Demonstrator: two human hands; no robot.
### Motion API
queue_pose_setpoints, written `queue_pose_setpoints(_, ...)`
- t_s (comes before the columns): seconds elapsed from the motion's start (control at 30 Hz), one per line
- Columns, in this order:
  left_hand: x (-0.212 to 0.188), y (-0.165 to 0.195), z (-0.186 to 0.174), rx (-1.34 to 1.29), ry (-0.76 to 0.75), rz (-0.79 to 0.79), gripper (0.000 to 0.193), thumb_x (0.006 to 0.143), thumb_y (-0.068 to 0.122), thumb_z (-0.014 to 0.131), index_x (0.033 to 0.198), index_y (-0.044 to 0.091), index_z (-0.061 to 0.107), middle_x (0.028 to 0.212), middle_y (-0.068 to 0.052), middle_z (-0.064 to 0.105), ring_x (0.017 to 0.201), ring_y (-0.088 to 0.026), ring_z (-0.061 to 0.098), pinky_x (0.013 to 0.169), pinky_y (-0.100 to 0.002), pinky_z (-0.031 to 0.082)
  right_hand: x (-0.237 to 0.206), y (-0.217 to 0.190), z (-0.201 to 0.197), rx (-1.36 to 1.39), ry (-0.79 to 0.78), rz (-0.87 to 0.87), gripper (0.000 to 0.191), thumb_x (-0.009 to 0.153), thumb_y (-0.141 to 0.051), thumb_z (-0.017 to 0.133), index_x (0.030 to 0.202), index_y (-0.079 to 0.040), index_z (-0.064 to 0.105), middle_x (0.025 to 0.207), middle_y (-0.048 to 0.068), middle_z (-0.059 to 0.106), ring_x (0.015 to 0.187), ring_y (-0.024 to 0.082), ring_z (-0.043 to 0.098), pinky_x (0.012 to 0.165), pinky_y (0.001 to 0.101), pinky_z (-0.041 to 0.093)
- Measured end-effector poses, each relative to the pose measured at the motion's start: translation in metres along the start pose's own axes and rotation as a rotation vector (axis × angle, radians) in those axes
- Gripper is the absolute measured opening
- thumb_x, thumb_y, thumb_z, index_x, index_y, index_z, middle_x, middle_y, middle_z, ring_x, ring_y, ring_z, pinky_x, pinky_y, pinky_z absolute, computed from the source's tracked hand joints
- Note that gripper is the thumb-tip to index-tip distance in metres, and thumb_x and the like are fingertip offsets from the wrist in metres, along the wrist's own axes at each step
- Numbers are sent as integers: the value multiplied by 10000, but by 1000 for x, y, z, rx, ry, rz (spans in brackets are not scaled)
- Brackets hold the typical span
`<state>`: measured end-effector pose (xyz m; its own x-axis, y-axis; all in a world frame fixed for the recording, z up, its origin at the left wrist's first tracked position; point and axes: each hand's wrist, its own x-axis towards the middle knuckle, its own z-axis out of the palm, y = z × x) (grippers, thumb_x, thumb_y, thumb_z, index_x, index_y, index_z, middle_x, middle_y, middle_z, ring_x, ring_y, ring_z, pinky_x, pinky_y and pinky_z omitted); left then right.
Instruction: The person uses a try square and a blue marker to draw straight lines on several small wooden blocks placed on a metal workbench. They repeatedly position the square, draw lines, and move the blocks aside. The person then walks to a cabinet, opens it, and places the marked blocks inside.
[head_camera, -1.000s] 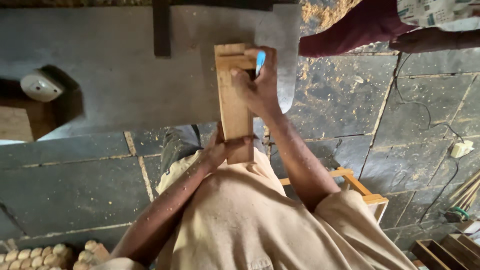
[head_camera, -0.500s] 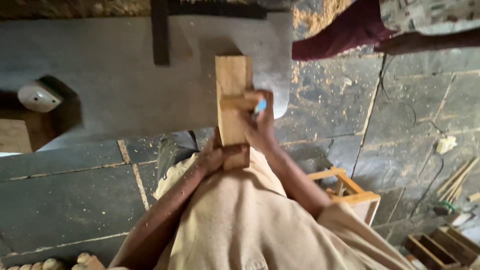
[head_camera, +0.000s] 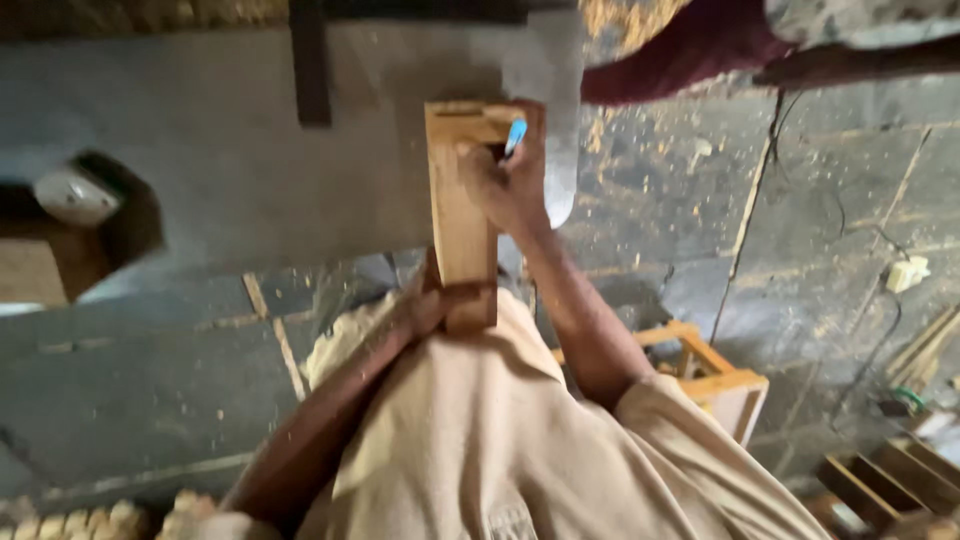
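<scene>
A long flat wooden board (head_camera: 462, 210) lies lengthwise, its far end on the near edge of a grey metal machine table (head_camera: 220, 170) and its near end against the person's lap. The left hand (head_camera: 425, 300) grips the near end; the right hand (head_camera: 505, 180), holding a blue-capped pen (head_camera: 514, 136), rests on the far end. A small open wooden box frame (head_camera: 715, 375) stands on the floor to the right.
</scene>
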<state>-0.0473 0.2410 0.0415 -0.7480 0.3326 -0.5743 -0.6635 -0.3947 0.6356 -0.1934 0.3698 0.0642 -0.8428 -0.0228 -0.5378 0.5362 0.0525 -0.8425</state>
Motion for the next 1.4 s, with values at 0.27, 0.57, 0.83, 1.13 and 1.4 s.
queue_pose_setpoints(0.27,4,1,0,-5,-34,-1,700,780,134,857,1394,21,541,1224,-116,702,1119,-222,671,946,-387,593,-33,8,-8,-456,8,-447,515,885,-67,740,1333,-66,486,1196,207,501,1142,316,528,978,484,468)
queue_pose_setpoints(0.57,4,-4,-5,0,-56,11,700,786,136,853,1404,3,551,1240,-136,702,1137,-245,669,964,-403,588,-7,-4,-2,-509,125,-918,630,879,-130,791,1322,44,379,1255,218,433,1167,273,501,931,414,520)
queue_pose_setpoints(0.83,7,6,-5,-11,-67,15,736,777,144,838,1429,24,518,1254,-123,678,1158,-238,648,975,-404,573,34,16,-10,-190,139,-636,405,1008,-90,748,1296,-39,468,1226,83,496,1114,161,549,969,329,525)
queue_pose_setpoints(1.13,1,16,7,-95,-42,-48,723,769,82,841,1413,11,520,1227,-134,654,1136,-252,637,959,-420,573,-1,17,-30,-96,101,-411,315,967,-34,648,1250,-28,511,1142,94,576,1026,180,593,891,340,527)
queue_pose_setpoints(1.4,4,18,7,-76,-54,-81,805,746,91,816,1451,113,427,1293,-56,623,1187,-199,621,1009,-391,555,-37,10,-17,-439,54,-585,486,852,-29,760,1268,-60,510,1266,177,425,1263,250,468,967,401,526)
